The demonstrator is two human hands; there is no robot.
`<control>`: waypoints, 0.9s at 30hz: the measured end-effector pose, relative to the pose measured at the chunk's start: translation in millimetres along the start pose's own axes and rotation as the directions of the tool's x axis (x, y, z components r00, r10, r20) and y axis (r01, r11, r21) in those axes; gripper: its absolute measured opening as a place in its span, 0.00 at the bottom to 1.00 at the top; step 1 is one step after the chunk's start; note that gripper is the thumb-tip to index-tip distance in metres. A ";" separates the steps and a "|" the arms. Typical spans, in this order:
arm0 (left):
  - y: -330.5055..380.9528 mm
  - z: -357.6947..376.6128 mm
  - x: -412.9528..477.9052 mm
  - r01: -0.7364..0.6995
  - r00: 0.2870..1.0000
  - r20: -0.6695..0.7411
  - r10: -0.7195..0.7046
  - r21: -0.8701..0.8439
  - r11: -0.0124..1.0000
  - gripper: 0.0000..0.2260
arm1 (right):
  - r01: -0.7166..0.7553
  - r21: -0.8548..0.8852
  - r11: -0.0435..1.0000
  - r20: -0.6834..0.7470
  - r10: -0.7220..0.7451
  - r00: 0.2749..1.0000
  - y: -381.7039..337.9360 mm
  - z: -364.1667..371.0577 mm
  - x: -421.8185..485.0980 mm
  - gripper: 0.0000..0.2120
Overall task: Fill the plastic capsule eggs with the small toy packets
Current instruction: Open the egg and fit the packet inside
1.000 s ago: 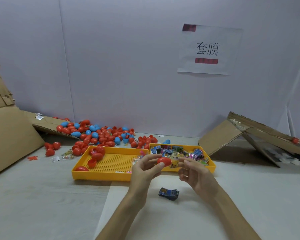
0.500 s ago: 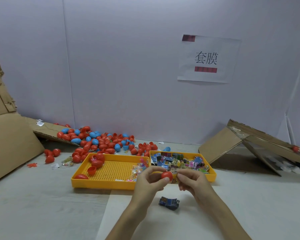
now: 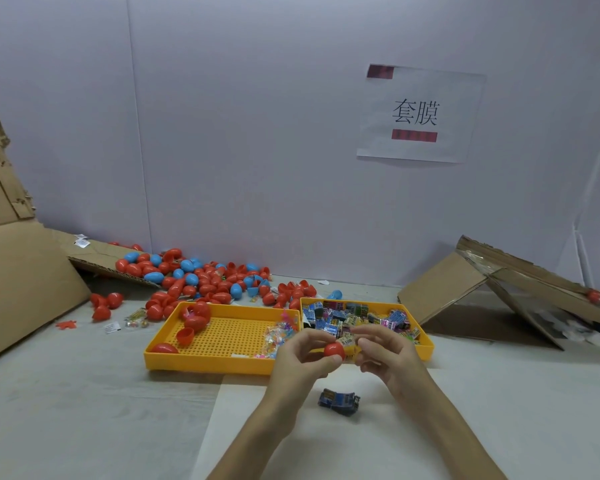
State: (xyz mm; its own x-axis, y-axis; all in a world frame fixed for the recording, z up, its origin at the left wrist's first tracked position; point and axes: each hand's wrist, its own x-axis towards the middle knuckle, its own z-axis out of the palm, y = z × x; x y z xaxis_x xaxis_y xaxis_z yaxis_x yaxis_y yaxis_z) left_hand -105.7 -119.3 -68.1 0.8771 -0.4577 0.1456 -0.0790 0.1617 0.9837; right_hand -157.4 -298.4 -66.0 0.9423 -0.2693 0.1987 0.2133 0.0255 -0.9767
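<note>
egg [image 3: 334, 351] (one) in left hand [image 3: 302, 358], packet [image 3: 346, 341], right hand [image 3: 385, 358]

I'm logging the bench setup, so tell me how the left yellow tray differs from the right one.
The left tray shows most of its perforated floor; the right tray's floor is hidden. The left tray holds a few red egg pieces and clear packets; the right tray is heaped with colourful packets. Both are yellow, shallow and sit side by side.
</note>
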 end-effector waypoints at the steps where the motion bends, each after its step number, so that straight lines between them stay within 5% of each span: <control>1: 0.3 0.0 0.0 0.002 1.000 -0.002 -0.002 -0.002 1.000 0.10 | 0.001 -0.013 1.000 0.013 -0.001 1.000 -0.3 0.9 -0.6 0.15; 27: 3.3 1.6 -2.6 -0.010 1.000 -0.009 0.010 0.080 0.997 0.10 | 0.055 -0.113 0.992 0.033 -0.051 0.998 -3.4 2.9 -3.7 0.12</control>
State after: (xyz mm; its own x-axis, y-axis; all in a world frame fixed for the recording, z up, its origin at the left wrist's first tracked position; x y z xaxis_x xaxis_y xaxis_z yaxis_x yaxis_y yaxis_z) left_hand -109.0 -119.0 -65.0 0.8805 -0.4480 0.1550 -0.1252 0.0955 0.9875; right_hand -160.9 -294.6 -63.1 0.9382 -0.2382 0.2512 0.2340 -0.0986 -0.9672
